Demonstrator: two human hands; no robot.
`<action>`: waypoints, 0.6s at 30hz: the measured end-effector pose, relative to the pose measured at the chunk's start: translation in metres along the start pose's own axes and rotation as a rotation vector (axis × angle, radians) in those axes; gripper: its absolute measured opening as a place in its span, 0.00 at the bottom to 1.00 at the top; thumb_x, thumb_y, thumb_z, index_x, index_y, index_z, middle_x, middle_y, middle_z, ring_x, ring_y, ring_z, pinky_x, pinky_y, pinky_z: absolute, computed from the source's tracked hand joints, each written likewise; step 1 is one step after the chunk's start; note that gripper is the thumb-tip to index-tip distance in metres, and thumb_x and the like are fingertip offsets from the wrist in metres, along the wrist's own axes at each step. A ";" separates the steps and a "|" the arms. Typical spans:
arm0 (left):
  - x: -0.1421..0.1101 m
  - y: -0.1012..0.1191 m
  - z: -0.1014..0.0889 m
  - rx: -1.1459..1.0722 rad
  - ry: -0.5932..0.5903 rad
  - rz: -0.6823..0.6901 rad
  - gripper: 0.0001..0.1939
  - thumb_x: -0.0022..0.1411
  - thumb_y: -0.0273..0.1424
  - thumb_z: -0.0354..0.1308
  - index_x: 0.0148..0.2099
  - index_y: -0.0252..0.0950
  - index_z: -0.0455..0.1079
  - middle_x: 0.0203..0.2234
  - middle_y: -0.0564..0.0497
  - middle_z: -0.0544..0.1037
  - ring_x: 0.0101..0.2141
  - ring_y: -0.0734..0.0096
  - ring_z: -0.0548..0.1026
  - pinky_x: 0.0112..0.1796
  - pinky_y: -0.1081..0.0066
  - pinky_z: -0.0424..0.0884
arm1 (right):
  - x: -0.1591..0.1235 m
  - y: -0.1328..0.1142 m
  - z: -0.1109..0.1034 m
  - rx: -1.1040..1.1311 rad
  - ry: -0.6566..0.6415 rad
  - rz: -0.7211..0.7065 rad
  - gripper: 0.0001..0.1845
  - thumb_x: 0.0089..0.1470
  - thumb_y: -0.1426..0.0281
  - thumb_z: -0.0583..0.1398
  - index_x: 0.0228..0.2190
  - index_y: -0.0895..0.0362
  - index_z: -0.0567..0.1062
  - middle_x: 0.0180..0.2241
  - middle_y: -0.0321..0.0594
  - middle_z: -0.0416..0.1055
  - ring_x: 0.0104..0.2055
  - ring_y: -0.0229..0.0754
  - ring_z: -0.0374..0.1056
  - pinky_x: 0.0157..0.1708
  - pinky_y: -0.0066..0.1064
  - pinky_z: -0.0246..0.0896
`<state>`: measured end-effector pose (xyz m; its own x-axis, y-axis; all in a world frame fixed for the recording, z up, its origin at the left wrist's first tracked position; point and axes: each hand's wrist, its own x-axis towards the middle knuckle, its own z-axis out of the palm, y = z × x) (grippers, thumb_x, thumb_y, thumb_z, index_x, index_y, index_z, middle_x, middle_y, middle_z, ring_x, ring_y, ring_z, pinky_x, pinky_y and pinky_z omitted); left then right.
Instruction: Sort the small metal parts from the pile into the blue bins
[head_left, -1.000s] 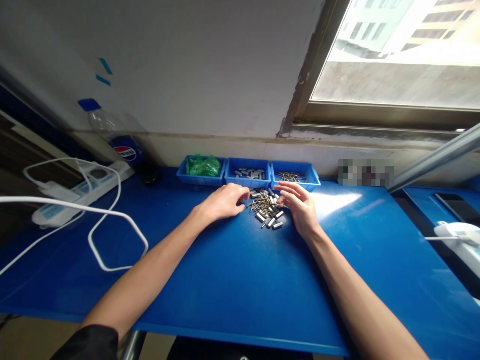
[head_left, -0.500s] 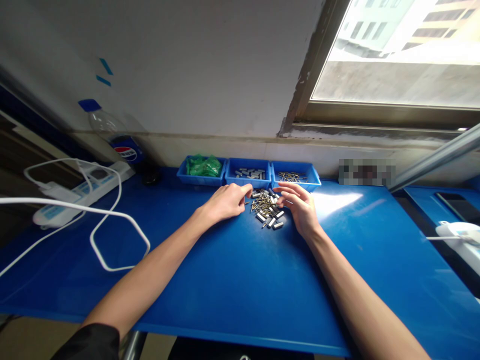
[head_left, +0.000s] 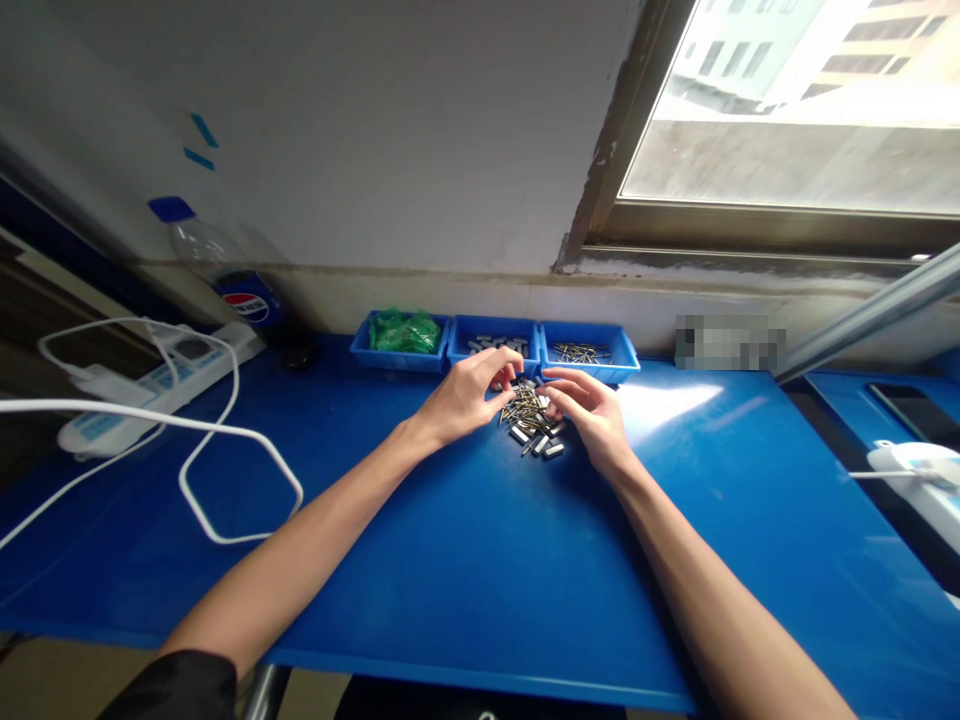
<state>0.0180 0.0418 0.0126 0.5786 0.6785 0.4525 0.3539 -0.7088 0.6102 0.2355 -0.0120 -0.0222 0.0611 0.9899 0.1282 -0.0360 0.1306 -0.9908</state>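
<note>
A pile of brass-coloured pins (head_left: 523, 408) mixed with small silver-grey blocks (head_left: 554, 451) lies on the blue table. My left hand (head_left: 463, 400) is over the pile's left edge, its thumb and curved fingers apart, and I see nothing between them. On the pile's right side, my right hand (head_left: 596, 415) has its fingers loosely bent with a gap between thumb and forefinger. Its fingertips are close to the blocks; whether they touch any is unclear. Part of the pile is hidden behind both hands.
Behind the pile stand three blue bins: one with green plastic (head_left: 405, 332), a middle bin (head_left: 459, 362) with grey blocks, and a right bin (head_left: 624, 368) with pins. A cola bottle (head_left: 244, 295), power strip (head_left: 161, 385) and white cable (head_left: 240, 432) are at left.
My left hand has shifted right over the pile, and its fingers have spread from a closed pinch. My right hand has moved slightly left, its thumb now nearer the blocks.
</note>
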 end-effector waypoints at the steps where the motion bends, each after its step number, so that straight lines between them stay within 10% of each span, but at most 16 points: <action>1: 0.000 0.001 0.000 -0.009 0.006 0.002 0.14 0.63 0.22 0.62 0.50 0.38 0.68 0.38 0.52 0.77 0.37 0.72 0.77 0.42 0.71 0.76 | 0.000 -0.001 0.001 -0.012 -0.009 0.008 0.20 0.53 0.56 0.72 0.46 0.50 0.82 0.35 0.38 0.82 0.30 0.41 0.73 0.34 0.36 0.72; 13: -0.002 0.003 0.005 0.085 -0.009 -0.018 0.08 0.64 0.28 0.65 0.44 0.37 0.70 0.36 0.51 0.77 0.35 0.70 0.76 0.40 0.70 0.73 | 0.000 -0.004 0.003 -0.035 -0.028 0.052 0.17 0.47 0.55 0.75 0.35 0.53 0.86 0.29 0.39 0.82 0.26 0.41 0.71 0.27 0.35 0.68; 18: -0.004 -0.006 0.006 0.224 -0.182 -0.160 0.08 0.63 0.33 0.67 0.43 0.37 0.75 0.36 0.49 0.80 0.36 0.64 0.78 0.40 0.67 0.73 | 0.004 -0.002 -0.003 -0.009 0.184 -0.075 0.23 0.51 0.56 0.73 0.47 0.50 0.83 0.47 0.44 0.83 0.29 0.41 0.74 0.28 0.36 0.70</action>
<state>0.0176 0.0422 0.0027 0.6176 0.7532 0.2262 0.5919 -0.6345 0.4970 0.2386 -0.0086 -0.0201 0.2442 0.9505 0.1923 -0.0155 0.2021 -0.9792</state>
